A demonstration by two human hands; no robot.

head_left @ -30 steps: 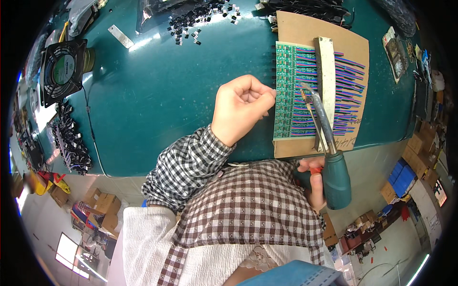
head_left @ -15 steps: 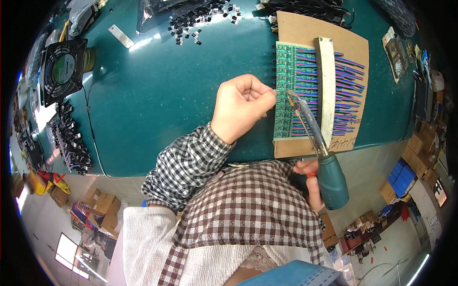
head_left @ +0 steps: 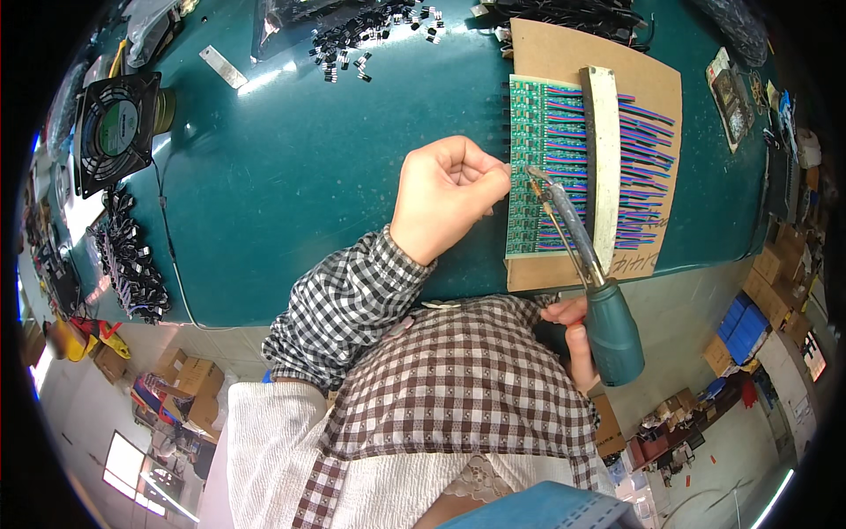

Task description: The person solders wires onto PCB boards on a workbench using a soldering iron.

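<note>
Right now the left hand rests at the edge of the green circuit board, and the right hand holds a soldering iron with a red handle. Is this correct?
Not quite: the soldering iron has a dark teal handle, not a red one, as the head view shows. The rest holds: the left hand rests at the edge of the green circuit board, and the right hand holds the iron.

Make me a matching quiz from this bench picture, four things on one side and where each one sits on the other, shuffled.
Things:
1. fan
2. soldering iron
3. left hand
4. loose black parts

Places:
A. far edge of the table, top middle
B. fist at the left edge of the green board
C. far left of the table
D. in the right hand, tip on the board

Pairs: 1-C, 2-D, 3-B, 4-A
</note>
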